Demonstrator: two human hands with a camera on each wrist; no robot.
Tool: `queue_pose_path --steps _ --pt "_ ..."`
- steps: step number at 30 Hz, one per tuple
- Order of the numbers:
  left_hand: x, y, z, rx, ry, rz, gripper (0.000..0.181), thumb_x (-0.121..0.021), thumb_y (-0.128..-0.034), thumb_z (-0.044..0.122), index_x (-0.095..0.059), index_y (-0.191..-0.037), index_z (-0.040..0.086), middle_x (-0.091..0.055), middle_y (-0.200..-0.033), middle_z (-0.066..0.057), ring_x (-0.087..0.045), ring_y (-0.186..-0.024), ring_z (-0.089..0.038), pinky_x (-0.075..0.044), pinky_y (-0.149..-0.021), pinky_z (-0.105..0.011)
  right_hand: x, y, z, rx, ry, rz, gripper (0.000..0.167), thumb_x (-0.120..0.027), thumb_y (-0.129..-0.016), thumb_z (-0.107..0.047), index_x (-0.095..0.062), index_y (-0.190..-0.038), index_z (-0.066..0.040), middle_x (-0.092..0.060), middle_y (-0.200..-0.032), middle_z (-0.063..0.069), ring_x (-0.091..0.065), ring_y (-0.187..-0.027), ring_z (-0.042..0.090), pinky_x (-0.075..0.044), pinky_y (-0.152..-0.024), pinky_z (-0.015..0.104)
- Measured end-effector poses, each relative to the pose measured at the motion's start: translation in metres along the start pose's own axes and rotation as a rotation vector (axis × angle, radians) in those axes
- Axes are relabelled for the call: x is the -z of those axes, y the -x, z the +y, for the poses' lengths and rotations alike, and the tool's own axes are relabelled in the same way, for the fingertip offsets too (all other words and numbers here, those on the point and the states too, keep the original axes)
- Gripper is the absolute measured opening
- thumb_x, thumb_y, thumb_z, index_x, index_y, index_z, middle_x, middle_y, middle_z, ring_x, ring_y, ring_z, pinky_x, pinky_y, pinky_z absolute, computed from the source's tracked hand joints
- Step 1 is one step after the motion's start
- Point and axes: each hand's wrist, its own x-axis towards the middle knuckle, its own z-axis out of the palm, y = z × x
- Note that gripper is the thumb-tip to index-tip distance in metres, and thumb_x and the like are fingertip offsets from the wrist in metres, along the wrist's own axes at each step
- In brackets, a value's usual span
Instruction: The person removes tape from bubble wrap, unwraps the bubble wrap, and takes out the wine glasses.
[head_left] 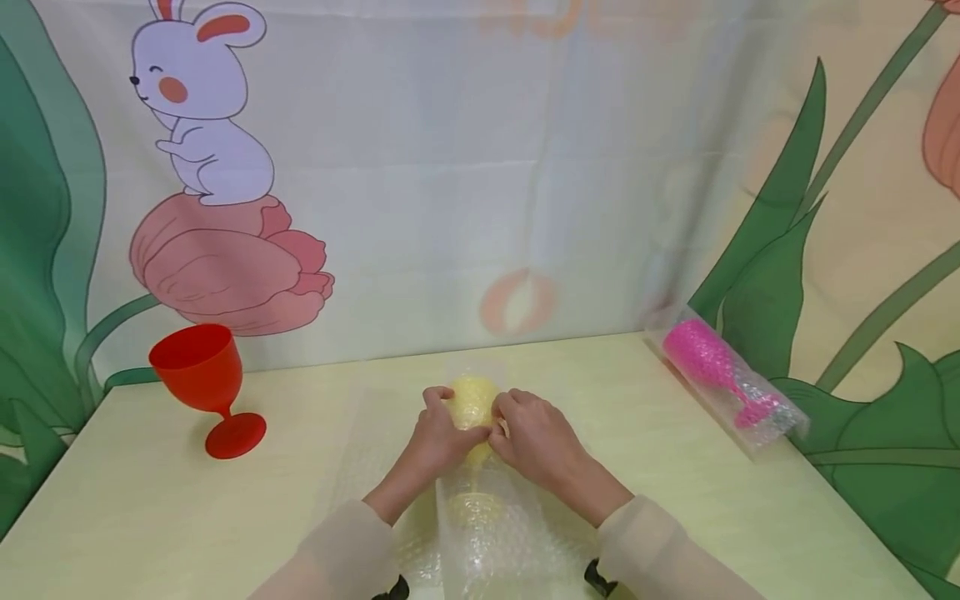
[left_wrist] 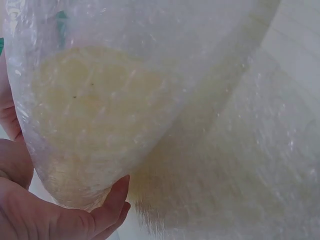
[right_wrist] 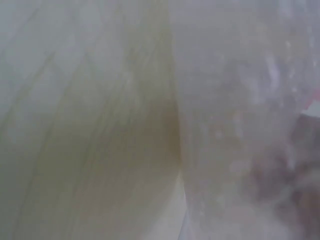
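A yellow goblet (head_left: 474, 400), rolled in clear bubble wrap (head_left: 483, 554), lies at the middle of the table with its foot toward me. My left hand (head_left: 441, 432) grips its left side, thumb across the front of the cup. On the right side my right hand (head_left: 542, 435) pinches the wrap with curled fingers. Through cloudy layers of wrap, the left wrist view shows the goblet's round yellow foot (left_wrist: 100, 95) and curled left fingers (left_wrist: 117, 200) at the roll's edge. Wrap (right_wrist: 225, 100) fills half of the blurred right wrist view.
A red goblet (head_left: 201, 367) stands tilted-looking at the table's left. Near the right edge lies a pink goblet (head_left: 705, 354) rolled in bubble wrap. Loose bubble wrap (head_left: 360, 450) spreads left of the roll. A printed cloth (head_left: 420, 167) hangs behind the table.
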Motion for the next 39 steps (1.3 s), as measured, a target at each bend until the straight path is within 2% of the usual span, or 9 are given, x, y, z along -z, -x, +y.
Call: queue_pose_path --steps 7,13,17,25,28,34,39 --pt "0.0004 -0.001 0.0002 0.008 0.01 0.008 0.076 -0.082 -0.0829 0.018 -0.033 -0.136 -0.004 -0.055 -0.115 -0.034 -0.055 -0.098 -0.038 -0.05 -0.083 -0.047 0.0044 -0.0029 -0.0014 0.065 0.075 -0.016 0.013 -0.077 -0.09 -0.004 -0.066 -0.083 -0.008 -0.059 -0.075 0.0 -0.053 -0.066 0.015 -0.049 -0.06 0.028" --pt "-0.0025 -0.0005 0.0013 0.025 0.028 0.018 0.077 -0.083 -0.0797 0.019 -0.034 -0.135 -0.002 -0.055 -0.114 -0.033 -0.055 -0.097 -0.037 -0.049 -0.082 -0.046 0.0001 -0.0014 -0.0017 0.02 0.059 0.0 0.018 -0.074 -0.09 -0.003 -0.06 -0.08 -0.008 -0.052 -0.068 0.0 -0.048 -0.059 0.014 -0.045 -0.057 0.028" --pt "-0.0033 0.0001 0.0018 0.028 0.026 0.016 0.077 -0.083 -0.079 0.02 -0.035 -0.134 -0.001 -0.056 -0.114 -0.031 -0.055 -0.096 -0.036 -0.049 -0.081 -0.046 -0.0014 0.0006 -0.0017 0.003 0.044 0.007 0.017 -0.073 -0.091 -0.003 -0.059 -0.083 -0.008 -0.051 -0.069 -0.001 -0.047 -0.059 0.014 -0.045 -0.057 0.028" --pt "0.0009 0.0013 0.0017 0.001 -0.011 0.018 0.073 -0.085 -0.0824 0.018 -0.036 -0.132 -0.003 -0.061 -0.109 -0.032 -0.057 -0.089 -0.035 -0.049 -0.076 -0.044 0.0054 -0.001 -0.0015 0.166 0.209 -0.043 0.014 -0.081 -0.089 -0.01 -0.068 -0.092 -0.007 -0.066 -0.087 0.005 -0.064 -0.075 0.018 -0.056 -0.064 0.028" --pt "0.0007 0.0019 0.0014 -0.011 -0.007 0.023 0.073 -0.085 -0.0825 0.017 -0.036 -0.132 -0.003 -0.061 -0.111 -0.033 -0.057 -0.089 -0.034 -0.05 -0.076 -0.043 0.008 -0.0022 -0.0001 0.207 0.253 -0.072 0.014 -0.083 -0.087 -0.009 -0.069 -0.091 -0.007 -0.067 -0.086 0.004 -0.064 -0.075 0.017 -0.056 -0.063 0.027" --pt "0.0 0.0016 -0.0014 -0.016 -0.003 0.031 0.074 -0.086 -0.0815 0.017 -0.037 -0.133 -0.002 -0.062 -0.113 -0.032 -0.057 -0.09 -0.035 -0.05 -0.078 -0.044 0.006 -0.0005 0.0023 0.241 0.247 -0.053 0.017 -0.082 -0.087 -0.007 -0.065 -0.085 -0.007 -0.065 -0.076 0.002 -0.061 -0.063 0.015 -0.052 -0.055 0.027" --pt "0.0028 0.0015 -0.0028 -0.014 -0.011 0.014 0.075 -0.087 -0.0816 0.02 -0.037 -0.134 -0.001 -0.063 -0.107 -0.028 -0.055 -0.084 -0.031 -0.048 -0.07 -0.037 0.0061 0.0021 0.0023 0.269 0.246 -0.03 0.017 -0.082 -0.087 -0.009 -0.066 -0.087 -0.008 -0.067 -0.078 0.002 -0.063 -0.064 0.015 -0.053 -0.055 0.026"
